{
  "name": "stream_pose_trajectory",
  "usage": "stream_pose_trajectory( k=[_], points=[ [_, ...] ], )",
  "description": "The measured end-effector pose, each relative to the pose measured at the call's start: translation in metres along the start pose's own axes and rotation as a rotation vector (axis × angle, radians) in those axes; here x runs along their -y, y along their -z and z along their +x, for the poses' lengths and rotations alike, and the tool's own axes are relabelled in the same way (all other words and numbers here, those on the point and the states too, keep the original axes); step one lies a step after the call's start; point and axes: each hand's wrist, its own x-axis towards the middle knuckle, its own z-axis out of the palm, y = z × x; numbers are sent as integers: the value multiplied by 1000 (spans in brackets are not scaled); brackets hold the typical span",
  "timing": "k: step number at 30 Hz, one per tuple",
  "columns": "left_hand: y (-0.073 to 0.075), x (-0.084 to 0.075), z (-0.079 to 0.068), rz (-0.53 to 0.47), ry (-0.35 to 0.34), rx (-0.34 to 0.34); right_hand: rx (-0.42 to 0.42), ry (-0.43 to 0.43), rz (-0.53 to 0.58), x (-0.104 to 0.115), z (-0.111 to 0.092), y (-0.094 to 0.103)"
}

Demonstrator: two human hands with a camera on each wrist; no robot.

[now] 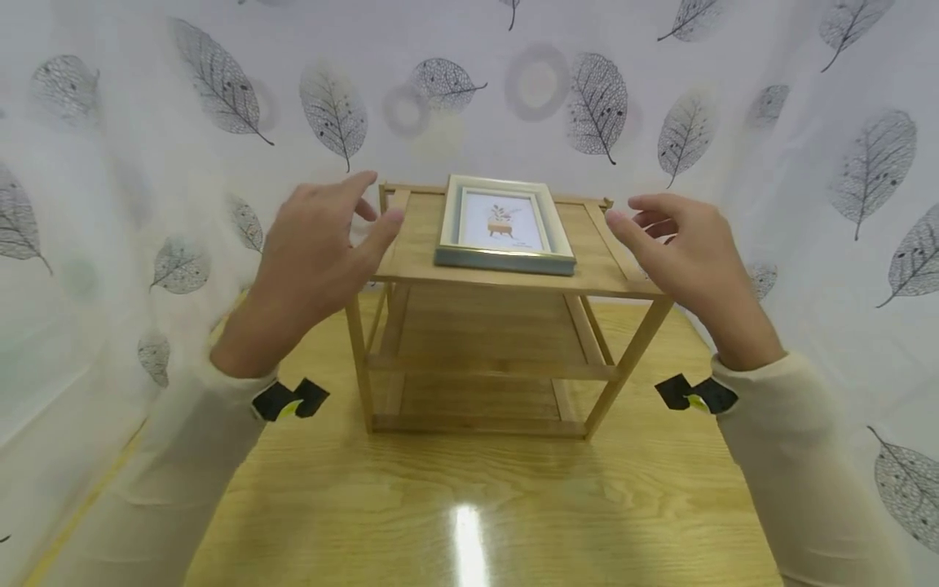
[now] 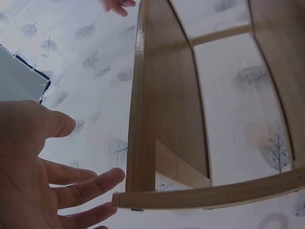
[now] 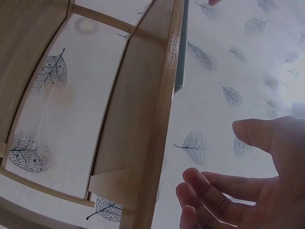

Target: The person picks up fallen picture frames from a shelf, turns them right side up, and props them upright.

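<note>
A cream picture frame (image 1: pixel 555 224) with a blue-grey side lies on the top board of a wooden shelf rack (image 1: pixel 411 236). Its picture shows a plant in an orange pot. My left hand (image 1: pixel 315 253) is at the rack's left side, fingers loosely bent and holding nothing. Over the right end of the top board is my right hand (image 1: pixel 682 253), likewise empty, thumb and fingers apart. Both hands are well clear of the picture frame. In the left wrist view, the fingertips (image 2: pixel 114 177) come close to the rack's edge. The right wrist view catches a sliver of the picture frame (image 3: pixel 181 62).
Two lower shelves (image 1: pixel 491 326) sit beneath the rack's top. It stands on a shiny wood-grain floor (image 1: pixel 352 497). White curtains (image 1: pixel 499 33) with a grey leaf print hang behind and on both sides. Each sleeve carries a black strap piece (image 1: pixel 697 394) at the wrist.
</note>
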Motion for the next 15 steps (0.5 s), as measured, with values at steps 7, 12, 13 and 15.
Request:
stream_pose_trajectory(
  k=[7, 12, 13, 15],
  points=[
    [-13, -19, 16, 61, 7, 74, 102, -16, -39, 7, 12, -12],
    [-21, -28, 27, 110, 14, 144, 155, 11, -81, 10, 20, -21],
    [-23, -29, 29, 125, 15, 155, 165, 11, -84, 10, 22, -23],
    [-26, -31, 32, 156, 21, 178, 181, 16, -91, 11, 24, -27]
  ],
)
